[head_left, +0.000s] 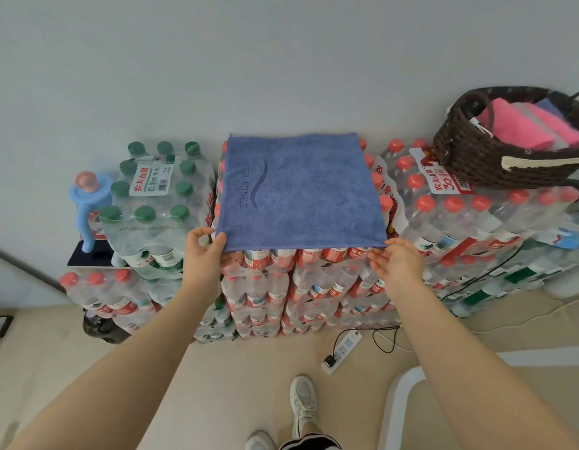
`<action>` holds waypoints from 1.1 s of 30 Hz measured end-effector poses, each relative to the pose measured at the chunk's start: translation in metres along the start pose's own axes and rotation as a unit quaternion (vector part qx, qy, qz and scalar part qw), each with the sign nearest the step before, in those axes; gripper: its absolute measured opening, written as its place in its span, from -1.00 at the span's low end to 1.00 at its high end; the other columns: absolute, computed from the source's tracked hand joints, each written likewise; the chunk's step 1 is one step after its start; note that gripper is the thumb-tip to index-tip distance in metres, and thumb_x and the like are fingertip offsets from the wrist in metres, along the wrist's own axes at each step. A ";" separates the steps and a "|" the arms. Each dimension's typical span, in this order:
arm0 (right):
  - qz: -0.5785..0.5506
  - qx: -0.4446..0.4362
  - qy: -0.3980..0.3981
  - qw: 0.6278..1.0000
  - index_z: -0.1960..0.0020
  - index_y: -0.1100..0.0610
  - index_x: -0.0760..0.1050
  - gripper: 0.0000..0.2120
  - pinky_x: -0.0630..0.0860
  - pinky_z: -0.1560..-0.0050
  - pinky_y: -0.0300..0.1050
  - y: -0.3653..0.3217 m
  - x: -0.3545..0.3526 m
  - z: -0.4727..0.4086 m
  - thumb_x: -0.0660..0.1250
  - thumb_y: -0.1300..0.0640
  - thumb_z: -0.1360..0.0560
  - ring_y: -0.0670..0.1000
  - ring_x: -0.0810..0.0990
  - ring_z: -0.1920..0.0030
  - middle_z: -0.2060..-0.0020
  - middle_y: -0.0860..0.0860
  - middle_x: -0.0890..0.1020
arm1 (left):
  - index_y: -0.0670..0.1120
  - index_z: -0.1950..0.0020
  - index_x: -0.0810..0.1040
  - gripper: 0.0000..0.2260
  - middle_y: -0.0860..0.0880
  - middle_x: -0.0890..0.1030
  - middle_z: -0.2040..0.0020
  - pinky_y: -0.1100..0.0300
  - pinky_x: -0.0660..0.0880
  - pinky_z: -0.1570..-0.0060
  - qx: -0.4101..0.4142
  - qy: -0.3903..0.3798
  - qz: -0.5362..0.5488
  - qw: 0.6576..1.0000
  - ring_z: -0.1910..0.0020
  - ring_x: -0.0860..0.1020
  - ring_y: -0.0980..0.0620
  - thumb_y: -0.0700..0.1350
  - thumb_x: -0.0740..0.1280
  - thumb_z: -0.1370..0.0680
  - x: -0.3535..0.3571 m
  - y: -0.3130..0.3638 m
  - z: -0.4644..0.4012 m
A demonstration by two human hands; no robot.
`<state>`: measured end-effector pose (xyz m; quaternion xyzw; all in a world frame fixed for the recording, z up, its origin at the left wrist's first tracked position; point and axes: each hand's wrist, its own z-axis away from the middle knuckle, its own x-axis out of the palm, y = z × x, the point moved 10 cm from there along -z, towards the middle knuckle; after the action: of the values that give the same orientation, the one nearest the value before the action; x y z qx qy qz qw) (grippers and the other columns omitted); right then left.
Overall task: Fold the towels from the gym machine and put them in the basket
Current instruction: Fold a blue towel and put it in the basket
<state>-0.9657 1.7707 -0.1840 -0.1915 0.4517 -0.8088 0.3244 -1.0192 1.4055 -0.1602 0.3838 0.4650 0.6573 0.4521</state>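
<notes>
We're facing a stack of shrink-wrapped red-capped water bottle packs [301, 287] against a pale wall [249, 60], with a green-capped pack [155, 203] sitting on the lower left section. The blue towel [301, 190] lies spread flat on top of the middle packs, "YOGA FITNESS" lettering along its left side, near edge just overhanging the front of the stack. A dark brown woven basket [496, 157] sits tilted on the right-hand packs, well apart from the towel, holding folded pink towels [521, 128] with a grey-striped one between. Our left hand [205, 254] pinches the towel's near-left corner, thumb on top. Our right hand [398, 264] is at the near-right corner, fingers half extended, tips touching the edge; we can't tell whether it actually grips. A white power strip [343, 350] with black cable lies on the beige floor below. A light blue bottle holder with a pink knob [87, 203] stands far left. White sneakers [302, 404] are at the bottom.
</notes>
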 end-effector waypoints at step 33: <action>0.189 -0.117 -0.131 0.966 0.11 0.16 0.45 -0.88 0.41 0.16 -0.11 -0.138 0.152 -0.119 0.19 0.18 -0.57 0.07 0.48 0.10 0.26 0.07 0.51 | -0.16 0.34 0.32 -0.68 -0.06 0.35 0.41 0.09 0.18 0.36 0.109 0.033 -0.364 0.924 0.30 0.33 -0.08 -0.06 0.18 -0.59 0.080 0.114 -0.163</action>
<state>-1.1947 1.7895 -0.1256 -0.2439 0.5246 -0.6422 0.5030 -1.2209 1.4207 -0.0885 0.2129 0.6563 0.4050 0.5999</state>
